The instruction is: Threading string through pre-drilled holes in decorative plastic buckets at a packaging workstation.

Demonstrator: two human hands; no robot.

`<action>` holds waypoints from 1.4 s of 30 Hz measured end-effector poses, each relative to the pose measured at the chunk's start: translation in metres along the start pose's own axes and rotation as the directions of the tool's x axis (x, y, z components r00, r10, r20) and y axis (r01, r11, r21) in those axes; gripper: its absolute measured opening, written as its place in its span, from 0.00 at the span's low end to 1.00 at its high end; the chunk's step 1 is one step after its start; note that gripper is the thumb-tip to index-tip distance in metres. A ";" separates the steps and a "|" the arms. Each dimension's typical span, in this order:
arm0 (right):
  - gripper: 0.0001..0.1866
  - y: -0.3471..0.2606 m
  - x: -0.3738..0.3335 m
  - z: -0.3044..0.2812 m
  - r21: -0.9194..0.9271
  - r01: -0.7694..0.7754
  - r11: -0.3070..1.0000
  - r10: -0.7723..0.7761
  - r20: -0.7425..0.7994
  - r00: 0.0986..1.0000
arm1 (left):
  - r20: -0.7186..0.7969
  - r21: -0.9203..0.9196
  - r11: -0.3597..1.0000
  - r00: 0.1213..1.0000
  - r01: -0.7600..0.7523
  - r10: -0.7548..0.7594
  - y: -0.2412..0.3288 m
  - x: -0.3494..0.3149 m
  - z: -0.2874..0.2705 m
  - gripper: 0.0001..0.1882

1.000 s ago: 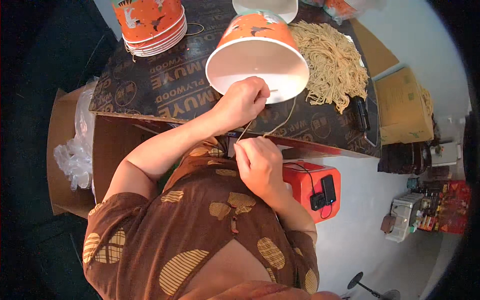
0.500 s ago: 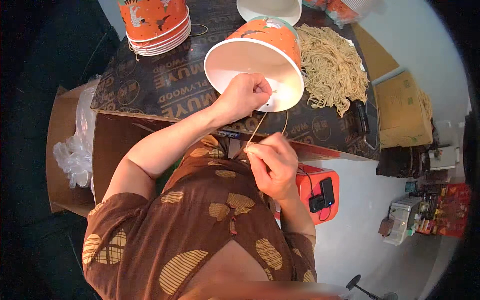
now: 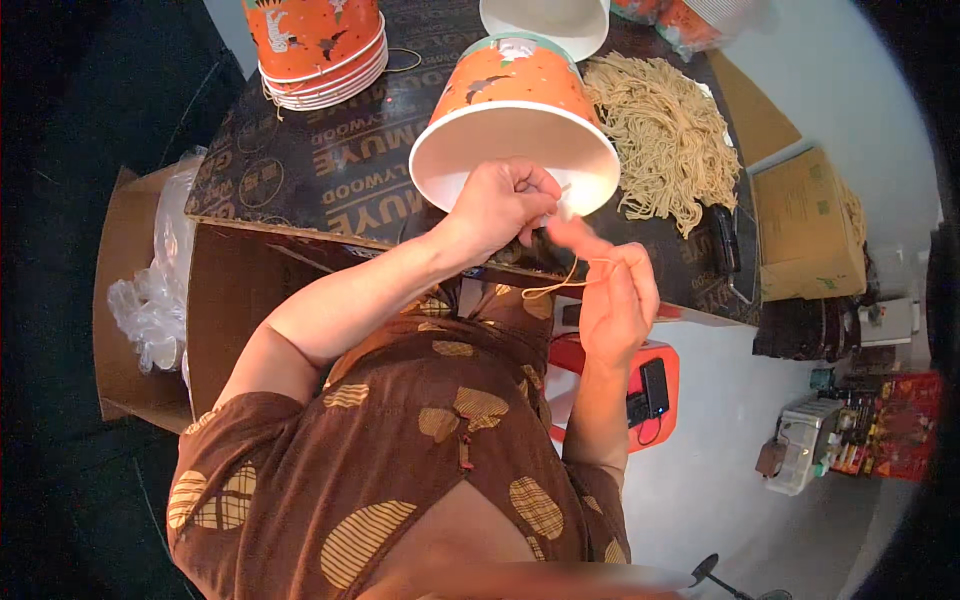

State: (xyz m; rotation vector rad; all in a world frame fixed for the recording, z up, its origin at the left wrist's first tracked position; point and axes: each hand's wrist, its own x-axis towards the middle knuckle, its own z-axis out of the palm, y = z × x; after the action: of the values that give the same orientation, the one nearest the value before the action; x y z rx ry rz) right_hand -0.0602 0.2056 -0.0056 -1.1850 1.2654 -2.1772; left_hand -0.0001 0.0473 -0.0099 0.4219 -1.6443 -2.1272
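An orange paper bucket point(image 3: 515, 82) with printed figures lies on its side, its white mouth toward me. At the lower rim, my left hand point(image 3: 500, 208) is closed in a pinch, with a short bit of tan cord poking out past the fingertips. Just right of it, my right hand point(image 3: 612, 295) has the tan cord point(image 3: 560, 288) across its fingers, and a loop hangs below. Its forefinger reaches toward the rim, blurred by motion. Where the cord meets the rim is hidden by the fingers.
A heap of tan cords point(image 3: 665, 140) lies right of the bucket on the dark plywood table point(image 3: 350, 150). Stacked orange buckets point(image 3: 320, 45) stand far left; a white bucket point(image 3: 560, 25) lies behind. A black-handled tool point(image 3: 725, 240) sits near the right edge. A red stool point(image 3: 650, 425) stands below.
My right hand has moved up and right toward the rim, and the taut cord has become a slack loop. The bucket has turned slightly; my left hand has shifted a little right.
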 end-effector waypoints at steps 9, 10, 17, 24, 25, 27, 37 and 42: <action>0.13 0.011 -0.010 0.001 0.024 -0.260 0.965 0.259 0.046 0.965 | 0.038 -0.056 0.998 0.999 0.015 -0.013 -0.003 0.001 0.006 0.02; 0.14 0.009 -0.009 0.002 0.030 -0.272 0.962 0.271 0.020 0.962 | 0.049 -0.067 0.998 0.999 0.007 -0.003 -0.004 0.001 0.007 0.02; 0.13 0.011 0.001 0.004 0.099 -0.320 0.942 0.330 -0.101 0.939 | 0.123 -0.182 0.983 0.992 0.012 0.010 -0.003 0.000 0.007 0.02; 0.12 0.010 0.011 -0.002 0.159 -0.467 0.870 0.482 -0.075 0.873 | 0.090 0.086 0.995 0.994 0.059 -0.067 0.007 -0.008 -0.001 0.05; 0.12 0.008 0.012 -0.002 0.167 -0.482 0.860 0.497 -0.061 0.865 | 0.061 0.214 0.976 0.997 0.039 -0.053 0.008 -0.010 -0.003 0.06; 0.11 0.007 0.009 -0.001 0.175 -0.499 0.849 0.513 -0.047 0.857 | 0.041 0.300 0.954 0.999 0.021 -0.035 0.003 -0.012 -0.006 0.06; 0.04 -0.026 -0.009 0.019 -0.401 -0.108 0.909 0.048 -0.156 0.987 | 0.154 0.561 0.799 0.975 -0.217 0.157 -0.001 -0.019 -0.011 0.08; 0.03 -0.022 -0.008 0.040 -0.741 0.190 0.644 -0.102 0.163 0.981 | 0.160 0.540 0.795 0.961 -0.276 0.225 -0.002 -0.023 -0.006 0.11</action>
State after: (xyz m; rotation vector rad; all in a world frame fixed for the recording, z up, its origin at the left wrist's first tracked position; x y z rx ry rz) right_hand -0.0212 0.2007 0.0186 -1.7211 2.2084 -1.6354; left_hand 0.0228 0.0541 -0.0135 0.2552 -2.2334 -1.4603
